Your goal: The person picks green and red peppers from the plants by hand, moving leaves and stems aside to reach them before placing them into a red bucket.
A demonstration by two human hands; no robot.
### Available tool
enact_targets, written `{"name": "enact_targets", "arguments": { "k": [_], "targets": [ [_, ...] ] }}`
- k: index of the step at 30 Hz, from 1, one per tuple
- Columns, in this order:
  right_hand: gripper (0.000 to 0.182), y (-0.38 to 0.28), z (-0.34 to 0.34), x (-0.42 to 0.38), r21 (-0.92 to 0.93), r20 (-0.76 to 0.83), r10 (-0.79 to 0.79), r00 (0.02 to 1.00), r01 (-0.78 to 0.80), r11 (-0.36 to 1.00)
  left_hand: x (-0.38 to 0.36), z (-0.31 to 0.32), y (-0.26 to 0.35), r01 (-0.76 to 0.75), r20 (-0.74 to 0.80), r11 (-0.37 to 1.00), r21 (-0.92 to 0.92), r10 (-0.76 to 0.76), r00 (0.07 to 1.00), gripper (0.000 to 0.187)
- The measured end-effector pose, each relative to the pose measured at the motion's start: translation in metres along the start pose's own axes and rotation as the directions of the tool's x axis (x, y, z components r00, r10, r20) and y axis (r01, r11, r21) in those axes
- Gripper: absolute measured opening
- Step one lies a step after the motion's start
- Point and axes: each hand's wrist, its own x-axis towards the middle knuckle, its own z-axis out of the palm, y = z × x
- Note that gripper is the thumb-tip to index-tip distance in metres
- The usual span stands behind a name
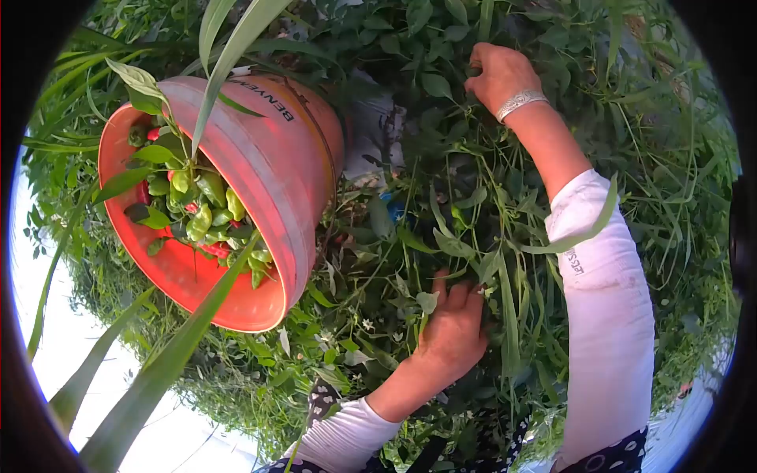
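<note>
The left hand (453, 331) and right hand (498, 75) are digging, fingers curled, into the pepper plant (441, 197) beside the bucket (276, 173), hunting peppers; grip unclear.

Single head-worn view, fisheye, dark circular rim at the frame edges. Looks forward and down from close range into dense plants (441, 205), both hands (453, 327) within arm's reach. Bucket (276, 165) sits close at left.
</note>
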Motion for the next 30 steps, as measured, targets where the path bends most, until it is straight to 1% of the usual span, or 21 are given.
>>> {"name": "enact_targets", "arguments": {
  "k": [1,3,5,7,9,11,12,13,14,15,17,18,19,21,22,23,25,26,27,29,30],
  "targets": [
    [0.038,0.003,0.004,0.0,0.059,-0.022,-0.036,0.999,0.037,0.998,-0.003,-0.001,-0.001,0.019,-0.001,1.0,0.018,-0.019,1.0,0.05],
    [0.041,0.004,0.006,0.002,-0.035,0.018,-0.09,0.996,0.091,0.995,-0.005,0.0,0.003,0.077,0.018,0.997,0.024,-0.077,0.997,0.054],
    [0.044,0.003,0.003,0.011,-0.157,0.249,-0.099,0.963,0.141,0.977,-0.005,0.0,0.003,0.074,0.02,0.997,0.038,-0.075,0.997,0.052],
    [0.042,0.007,0.006,0.006,-0.129,0.23,-0.102,0.968,0.135,0.982,-0.005,-0.001,0.001,0.075,-0.005,0.996,0.043,-0.075,0.997,0.052],
    [0.034,0.018,0.004,-0.008,0.042,0.043,-0.138,0.989,0.136,0.99,-0.004,0.002,0.002,0.021,0.015,1.0,0.016,-0.021,1.0,0.051],
    [0.028,0.023,-0.002,-0.026,0.165,0.021,-0.124,0.992,0.118,0.979,-0.004,0.002,0.0,0.009,0.012,1.0,0.01,-0.009,1.0,0.05],
    [0.027,0.024,-0.001,-0.036,0.246,-0.073,-0.129,0.989,0.143,0.959,-0.004,0.004,0.001,-0.026,0.03,0.999,-0.019,0.027,0.999,0.05],
    [0.026,0.025,0.002,-0.049,0.328,-0.169,-0.13,0.977,0.18,0.927,-0.005,0.005,0.0,-0.018,0.02,1.0,0.011,0.017,1.0,0.049],
    [0.026,0.026,0.005,-0.058,0.391,-0.175,-0.117,0.978,0.178,0.903,-0.005,0.006,0.001,-0.003,0.004,0.999,0.046,0.003,1.0,0.049],
    [0.025,0.027,0.009,-0.063,0.459,-0.183,-0.11,0.977,0.183,0.87,-0.004,0.006,0.002,-0.022,0.011,0.999,0.036,0.022,1.0,0.049],
    [0.025,0.029,0.019,-0.071,0.665,-0.124,-0.088,0.988,0.149,0.731,-0.004,0.004,0.007,-0.011,-0.01,1.0,0.022,0.011,1.0,0.049],
    [0.019,0.027,0.025,-0.072,0.742,-0.217,-0.076,0.973,0.215,0.635,-0.005,0.003,0.008,0.054,0.058,0.998,0.026,-0.056,0.997,0.05],
    [0.019,0.03,0.028,-0.073,0.74,-0.22,-0.069,0.973,0.212,0.639,-0.006,0.003,0.007,0.047,0.064,0.999,0.026,-0.048,0.997,0.05],
    [0.012,0.026,0.025,-0.081,0.944,-0.083,0.0,0.997,0.078,0.322,-0.006,0.003,0.005,-0.009,0.063,0.999,0.05,0.006,0.998,0.052],
    [0.007,0.023,0.024,-0.088,0.985,-0.03,0.013,0.999,0.027,0.172,-0.006,0.006,0.002,-0.055,0.049,0.997,0.057,0.053,0.997,0.05],
    [0.006,0.022,0.025,-0.093,0.987,-0.03,-0.006,1.0,0.031,0.159,-0.005,0.003,0.003,-0.065,0.051,0.996,0.058,0.062,0.997,0.05],
    [0.008,0.019,0.028,-0.102,1.0,-0.014,0.05,0.999,0.014,0.009,-0.004,-0.006,0.009,-0.208,0.064,0.966,0.155,0.2,0.978,0.051],
    [0.013,0.021,0.03,-0.105,0.999,-0.013,0.076,0.997,0.016,-0.035,-0.008,0.003,0.002,-0.143,0.045,0.989,0.038,0.142,0.989,0.056],
    [0.013,0.022,0.031,-0.107,0.999,-0.015,0.079,0.997,0.018,-0.033,-0.008,0.001,0.004,-0.147,0.047,0.988,0.037,0.145,0.988,0.056],
    [0.018,0.027,0.032,-0.109,0.967,0.119,0.088,0.989,-0.096,-0.235,-0.006,-0.004,0.01,-0.01,0.07,1.0,0.006,0.009,0.997,0.051],
    [0.02,0.028,0.033,-0.11,0.978,0.11,0.052,0.993,-0.098,-0.183,-0.007,-0.003,0.009,0.001,0.089,1.0,-0.005,-0.001,0.996,0.052]
  ]
}}
